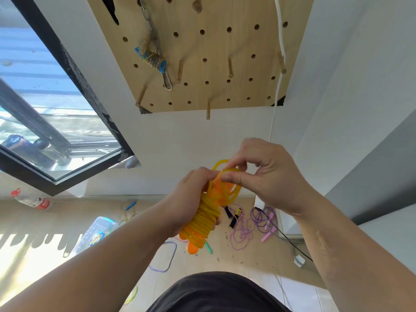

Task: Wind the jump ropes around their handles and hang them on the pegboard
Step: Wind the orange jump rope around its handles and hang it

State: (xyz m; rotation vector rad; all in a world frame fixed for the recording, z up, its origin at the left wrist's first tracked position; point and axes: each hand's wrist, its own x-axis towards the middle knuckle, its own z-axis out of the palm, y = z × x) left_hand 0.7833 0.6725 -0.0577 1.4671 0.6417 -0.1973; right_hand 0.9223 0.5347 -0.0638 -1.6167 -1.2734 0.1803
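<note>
Overhead, the pegboard (pixel 225 46) fills the upper centre of the frame, well apart from the hands at centre. The left hand (pixel 191 199) grips the wound yellow jump rope (pixel 203 219), its long axis slanting steeply from lower left to upper right; the right hand (pixel 267 176), nearer the loose end, pinches the free loop (pixel 234 188) at the bundle's upper tip.

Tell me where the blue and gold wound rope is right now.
The rope hangs on the left part of the wooden pegboard, high in the head view, just below a metal chain and above a silver clip.
</note>
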